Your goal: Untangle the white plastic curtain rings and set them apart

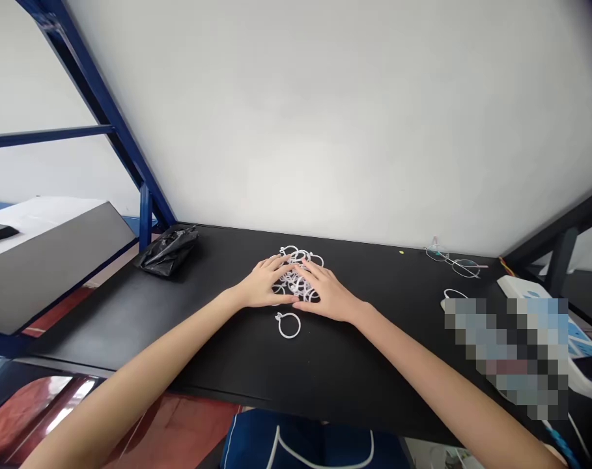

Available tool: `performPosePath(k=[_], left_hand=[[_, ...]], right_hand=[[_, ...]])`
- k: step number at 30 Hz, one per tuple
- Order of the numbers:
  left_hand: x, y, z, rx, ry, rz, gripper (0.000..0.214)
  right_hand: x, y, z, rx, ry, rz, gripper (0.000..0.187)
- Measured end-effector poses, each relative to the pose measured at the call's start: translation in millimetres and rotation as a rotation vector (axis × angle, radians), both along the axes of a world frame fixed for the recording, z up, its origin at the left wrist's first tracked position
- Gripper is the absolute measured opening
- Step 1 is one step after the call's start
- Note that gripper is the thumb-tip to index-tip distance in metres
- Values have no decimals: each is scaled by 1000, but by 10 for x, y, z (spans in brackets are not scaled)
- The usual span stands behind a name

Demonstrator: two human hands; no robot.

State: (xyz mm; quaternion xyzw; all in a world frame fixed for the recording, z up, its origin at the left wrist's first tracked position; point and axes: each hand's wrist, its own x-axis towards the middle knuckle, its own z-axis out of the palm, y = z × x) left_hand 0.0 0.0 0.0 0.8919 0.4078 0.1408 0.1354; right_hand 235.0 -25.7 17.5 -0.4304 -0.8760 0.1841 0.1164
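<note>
A heap of white plastic rings [296, 268] lies in the middle of the black table [188, 326]. My left hand [262, 284] rests on the left side of the heap, fingers stretched flat over the rings. My right hand [327, 293] lies on the right side, fingers likewise spread across the rings. The fingertips of both hands meet over the pile. One single white ring [289, 324] lies apart on the table, just in front of the hands.
A crumpled black plastic bag [167, 253] sits at the back left. A pair of glasses [454, 260] lies at the back right by the white wall. A blurred patch [505, 345] covers things at the right. A blue metal frame [105, 111] rises at the left.
</note>
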Motion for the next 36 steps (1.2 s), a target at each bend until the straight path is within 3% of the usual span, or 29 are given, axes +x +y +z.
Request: performPosePath(k=[4, 7, 12, 14, 16, 19, 23, 27, 30, 34, 36], left_hand=[[339, -102, 71, -73, -98, -50, 79], [513, -137, 135, -169, -244, -58, 70], [587, 70, 97, -212, -512, 221, 48], [587, 191, 50, -204, -509, 328, 45], [599, 266, 17, -203, -411, 341, 54], [646, 249, 16, -222, -300, 303, 57], [712, 88, 71, -212, -295, 276, 52], [689, -27, 141, -296, -338, 243, 55], [557, -42, 206, -387, -310, 148, 64], [251, 1, 315, -475, -201, 1, 85], [111, 20, 371, -504, -73, -19, 112]], right_hand=[[358, -119, -23, -20, 120, -139, 78], [547, -143, -38, 14, 324, -260, 53], [669, -84, -75, 48, 611, -411, 25], [682, -55, -106, 62, 646, -445, 21], [688, -34, -139, 67, 673, -473, 19], [684, -18, -177, 83, 727, -500, 16], [658, -1, -209, 119, 811, -517, 15], [637, 26, -226, 39, 1000, -546, 19], [651, 41, -213, -33, 1098, -569, 24], [732, 57, -163, 35, 957, -584, 19], [783, 63, -140, 123, 796, -602, 16]])
